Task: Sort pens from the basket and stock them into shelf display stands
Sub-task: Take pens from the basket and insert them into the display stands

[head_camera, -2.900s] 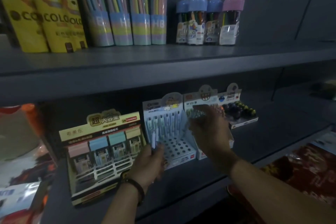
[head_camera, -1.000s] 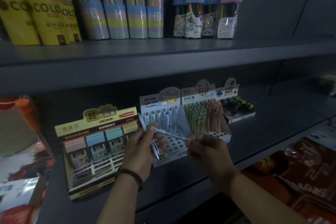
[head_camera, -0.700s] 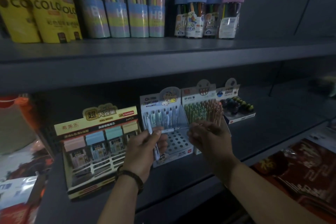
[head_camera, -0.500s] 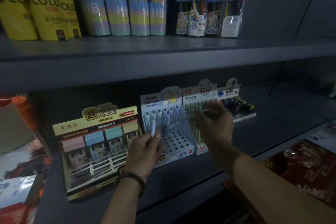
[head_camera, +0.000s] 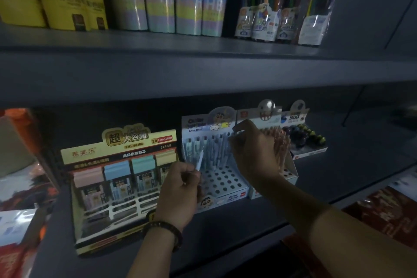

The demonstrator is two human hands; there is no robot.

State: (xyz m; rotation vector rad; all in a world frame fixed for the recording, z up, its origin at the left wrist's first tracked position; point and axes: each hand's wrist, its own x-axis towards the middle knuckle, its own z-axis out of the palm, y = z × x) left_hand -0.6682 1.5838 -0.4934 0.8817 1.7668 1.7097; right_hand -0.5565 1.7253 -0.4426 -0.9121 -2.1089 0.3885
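right hand (head_camera: 255, 153) raised from mid-stand to back row of blue pen stand (head_camera: 228, 185), passed pen no longer visible, one pale pen (head_camera: 199, 160) kept in left hand (head_camera: 180, 189) grip

lead box (head_camera: 119, 178) left | pen stand (head_camera: 223, 185) middle | eraser box (head_camera: 309, 151) right

head-worn view, facing forward, close to shelf (head_camera: 203, 70), above both forearms
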